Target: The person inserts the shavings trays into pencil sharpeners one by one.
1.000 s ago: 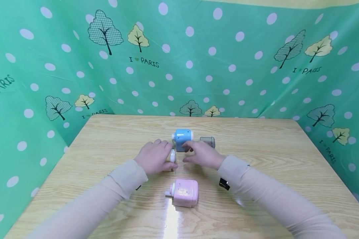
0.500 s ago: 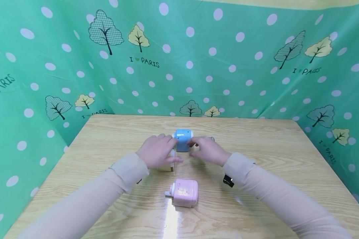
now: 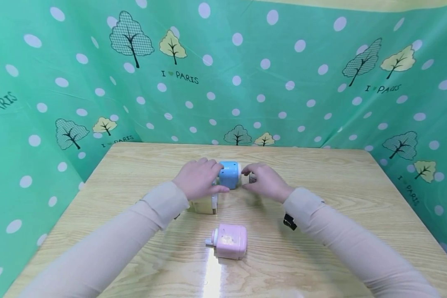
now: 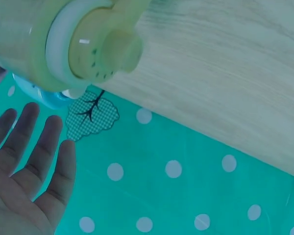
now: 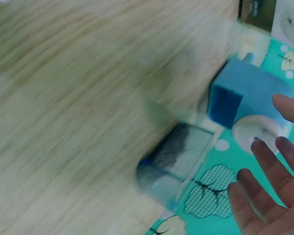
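Note:
My left hand is at the left side of a blue rotary pencil sharpener, fingers spread and holding nothing; whether the fingertips touch it cannot be made out. In the left wrist view those fingers are straight, below a yellow pencil sharpener with a crank. My right hand hovers with bent, parted fingers by the blue sharpener's right side, over a clear shavings drawer. That drawer lies apart on the table, dark shavings inside. The right wrist view shows an empty drawer slot in the blue sharpener.
A pink pencil sharpener lies nearest on the wooden table, its crank pointing left. The yellow sharpener is partly under my left forearm and hand. A green dotted cloth hangs behind the table's far edge.
My left hand has left the yellow sharpener and moved forward to the blue one. My right hand has shifted right, from in front of the blue sharpener to the clear drawer.

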